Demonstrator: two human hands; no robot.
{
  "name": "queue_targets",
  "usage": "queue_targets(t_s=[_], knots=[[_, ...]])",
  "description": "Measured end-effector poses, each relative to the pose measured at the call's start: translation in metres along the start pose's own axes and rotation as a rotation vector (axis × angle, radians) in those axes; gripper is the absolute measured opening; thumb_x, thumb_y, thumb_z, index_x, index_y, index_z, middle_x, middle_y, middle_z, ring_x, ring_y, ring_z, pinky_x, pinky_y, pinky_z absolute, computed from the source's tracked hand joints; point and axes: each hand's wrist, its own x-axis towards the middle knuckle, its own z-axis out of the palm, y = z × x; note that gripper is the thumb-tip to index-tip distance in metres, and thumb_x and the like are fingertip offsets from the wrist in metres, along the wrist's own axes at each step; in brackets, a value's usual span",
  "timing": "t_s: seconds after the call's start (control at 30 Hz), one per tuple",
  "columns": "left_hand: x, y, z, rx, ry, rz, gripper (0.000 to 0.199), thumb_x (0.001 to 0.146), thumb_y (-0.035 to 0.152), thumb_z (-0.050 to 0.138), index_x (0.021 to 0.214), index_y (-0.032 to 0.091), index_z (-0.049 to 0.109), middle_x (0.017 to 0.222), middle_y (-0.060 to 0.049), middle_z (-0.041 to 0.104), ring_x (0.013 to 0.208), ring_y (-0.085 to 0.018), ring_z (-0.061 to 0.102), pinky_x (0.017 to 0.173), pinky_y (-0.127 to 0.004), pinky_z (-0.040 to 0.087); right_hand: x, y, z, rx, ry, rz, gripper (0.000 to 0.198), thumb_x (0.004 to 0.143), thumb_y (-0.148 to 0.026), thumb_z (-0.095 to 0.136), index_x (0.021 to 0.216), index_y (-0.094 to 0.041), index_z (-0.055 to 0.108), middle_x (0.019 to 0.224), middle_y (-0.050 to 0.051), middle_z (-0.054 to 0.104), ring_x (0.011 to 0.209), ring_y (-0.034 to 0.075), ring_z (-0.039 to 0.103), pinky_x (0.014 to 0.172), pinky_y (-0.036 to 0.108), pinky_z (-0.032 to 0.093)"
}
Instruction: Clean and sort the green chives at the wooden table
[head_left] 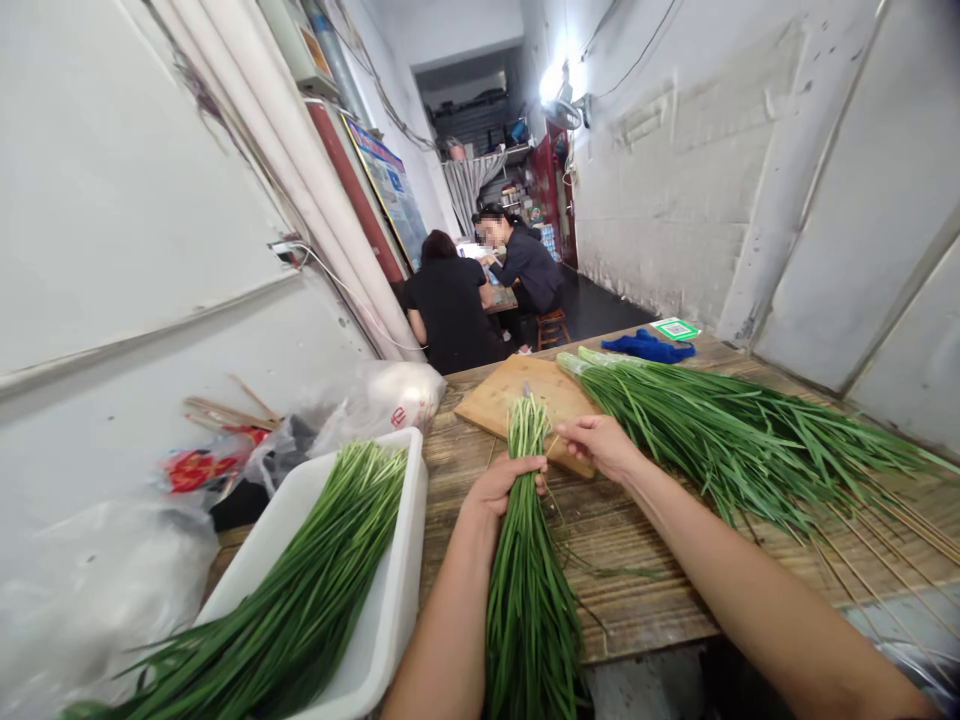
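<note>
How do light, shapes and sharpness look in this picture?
In the head view, a lamp glares white near the top; the right forearm looks stretched toward the corner, likely lens distortion; the held greens look fairly crisp, the seated person in black softer.

Left hand grips a green leafy bundle; right hand is beside its pale far end; white tub stands left.

Green leafy bunch, pale stem ends pointing away, long blades trailing, over wooden table
</note>
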Motion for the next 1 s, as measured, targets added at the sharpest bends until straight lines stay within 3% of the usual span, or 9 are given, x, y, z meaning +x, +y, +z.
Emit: queue_targets(t_s=[0.1,0.3,0.47,0.73,1.0], knots=[[-0.001,0.000,0.000,-0.026,-0.014,-0.015,0.024,0.061,0.012,0.077,0.074,0.010,0.058,0.059,0.000,0.057,0.046,-0.007,0.052,0.049,-0.022,0.045,0.002,-0.004,-0.005,-0.036,0.070,-0.016,0.036,0.053,-0.043,0.082,0.055,-0.011,0.064,0.048,0.000,0.059,0.039,0.006,0.048,0.038,0.018,0.036],[0.000,-0.001,0.001,-0.031,0.035,0.006,0.024,0.059,0.009,0.076,0.076,0.009,0.059,0.061,-0.002,0.060,0.046,-0.008,0.053,0.047,-0.023,0.046,0.002,-0.007,-0.005,-0.020,0.042,-0.036,0.042,0.066,-0.053,0.071,0.060,-0.012,0.065,0.057,0.004,0.064,0.043,0.009,0.054,0.038,0.019,0.042],[0.001,-0.001,0.002,-0.010,0.061,0.004,0.024,0.058,0.010,0.077,0.074,0.008,0.060,0.060,-0.002,0.061,0.046,-0.009,0.053,0.047,-0.024,0.047,0.000,-0.005,-0.002,-0.156,0.053,-0.040,0.036,0.060,-0.043,0.079,0.054,-0.012,0.062,0.044,0.000,0.057,0.037,0.007,0.049,0.035,0.017,0.039],[0.005,-0.003,-0.002,0.031,0.074,0.020,0.029,0.057,0.013,0.079,0.080,0.008,0.062,0.061,-0.002,0.061,0.045,-0.009,0.054,0.046,-0.023,0.046,-0.001,-0.003,-0.002,-0.214,0.085,0.135,0.030,0.067,-0.035,0.074,0.054,-0.012,0.059,0.041,0.000,0.056,0.030,0.007,0.047,0.027,0.016,0.032],[0.004,-0.001,-0.002,0.022,0.086,0.014,0.027,0.059,0.011,0.077,0.081,0.008,0.062,0.062,-0.002,0.061,0.046,-0.009,0.054,0.047,-0.023,0.047,0.007,-0.003,-0.013,-0.175,0.287,-0.032,0.022,0.073,-0.028,0.063,0.057,-0.014,0.057,0.041,-0.004,0.051,0.031,0.006,0.043,0.028,0.015,0.030]])
